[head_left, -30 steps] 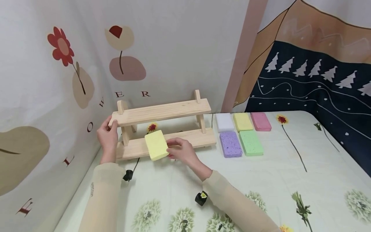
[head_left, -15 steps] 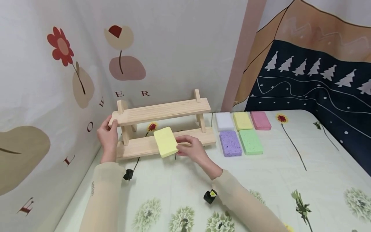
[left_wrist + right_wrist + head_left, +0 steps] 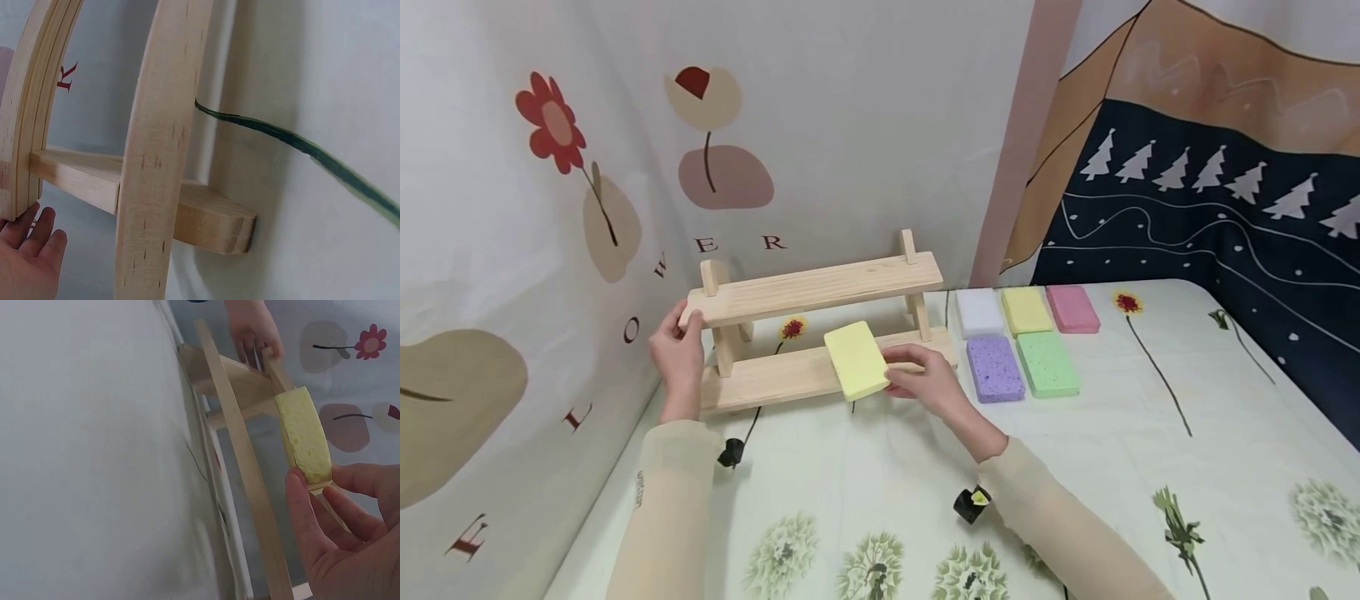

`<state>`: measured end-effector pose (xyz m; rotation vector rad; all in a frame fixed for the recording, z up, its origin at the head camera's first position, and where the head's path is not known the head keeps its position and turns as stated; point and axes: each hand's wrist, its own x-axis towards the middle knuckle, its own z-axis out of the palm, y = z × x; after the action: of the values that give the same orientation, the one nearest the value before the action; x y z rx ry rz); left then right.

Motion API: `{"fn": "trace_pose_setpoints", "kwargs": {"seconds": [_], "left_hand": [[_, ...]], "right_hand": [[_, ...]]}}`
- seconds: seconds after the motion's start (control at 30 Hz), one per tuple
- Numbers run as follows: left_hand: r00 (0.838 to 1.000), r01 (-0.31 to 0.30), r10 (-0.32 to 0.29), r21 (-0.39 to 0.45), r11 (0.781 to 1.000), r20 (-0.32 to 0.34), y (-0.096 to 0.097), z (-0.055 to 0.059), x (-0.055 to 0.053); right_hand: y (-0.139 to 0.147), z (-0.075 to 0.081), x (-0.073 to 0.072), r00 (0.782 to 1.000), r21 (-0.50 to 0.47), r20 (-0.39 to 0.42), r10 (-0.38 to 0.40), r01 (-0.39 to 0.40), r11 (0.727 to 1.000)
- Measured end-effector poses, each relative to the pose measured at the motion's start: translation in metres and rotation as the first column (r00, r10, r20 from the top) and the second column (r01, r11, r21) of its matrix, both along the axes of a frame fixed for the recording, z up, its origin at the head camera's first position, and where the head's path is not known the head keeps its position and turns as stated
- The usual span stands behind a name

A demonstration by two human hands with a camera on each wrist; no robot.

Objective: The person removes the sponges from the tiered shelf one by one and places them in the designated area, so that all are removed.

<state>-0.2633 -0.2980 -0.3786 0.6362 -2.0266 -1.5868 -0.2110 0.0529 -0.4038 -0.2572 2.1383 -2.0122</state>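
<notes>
A pale yellow sponge (image 3: 857, 360) is pinched by its right end between the thumb and fingers of my right hand (image 3: 928, 382). It hangs tilted in front of the lower board of a two-tier wooden rack (image 3: 820, 292). In the right wrist view the sponge (image 3: 304, 434) shows its pitted side, gripped at the near end by my right hand (image 3: 350, 531). My left hand (image 3: 677, 354) grips the left end of the rack's upper board, thumb on the front. The left wrist view shows those fingers (image 3: 37, 234) curled at the board's end.
Right of the rack lie a white sponge (image 3: 980, 312), another yellow sponge (image 3: 1027, 311), a pink sponge (image 3: 1072, 308), a purple sponge (image 3: 995, 369) and a green sponge (image 3: 1048, 364). A printed cloth wall (image 3: 850, 125) stands close behind the rack.
My right hand has carried the yellow sponge to the right and slightly up along the lower board. My left hand keeps its hold on the rack, which stays in place.
</notes>
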Motion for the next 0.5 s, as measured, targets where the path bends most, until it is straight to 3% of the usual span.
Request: {"fn": "trace_pose_setpoints", "kwargs": {"seconds": [0.5], "left_hand": [[1.0,-0.004,0.004,-0.008,1.0,0.0,0.0,-0.001,0.0]], "right_hand": [[0.053,0.001,0.002,0.999,0.053,0.017,-0.044,0.043,0.998]]}}
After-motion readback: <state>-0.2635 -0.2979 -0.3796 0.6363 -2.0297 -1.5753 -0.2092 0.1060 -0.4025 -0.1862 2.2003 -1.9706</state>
